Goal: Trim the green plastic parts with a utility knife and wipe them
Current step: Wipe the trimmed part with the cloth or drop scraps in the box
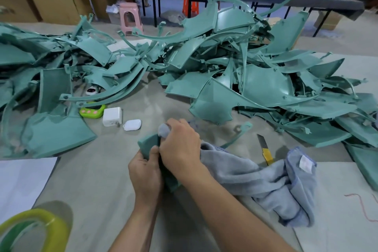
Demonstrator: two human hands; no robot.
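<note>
My left hand [146, 172] grips a green plastic part [149, 143] at its near edge, just in front of me on the table. My right hand [180, 145] holds a bunched end of a grey-blue cloth [272, 186] and presses it against the part; the rest of the cloth trails off to the right. A yellow utility knife [265, 149] lies on the table to the right of my hands, blade out and pointing away. Big heaps of green plastic parts [255, 80] cover the far right and the left [51, 80] of the table.
A white charger [112, 116], a white earbud case [132, 125] and a small green gadget [92, 111] lie left of my hands. White paper [20, 182] and a yellow-green tape roll [34, 229] sit near left. Cardboard boxes, a pink stool [129, 17] and dark tables stand behind.
</note>
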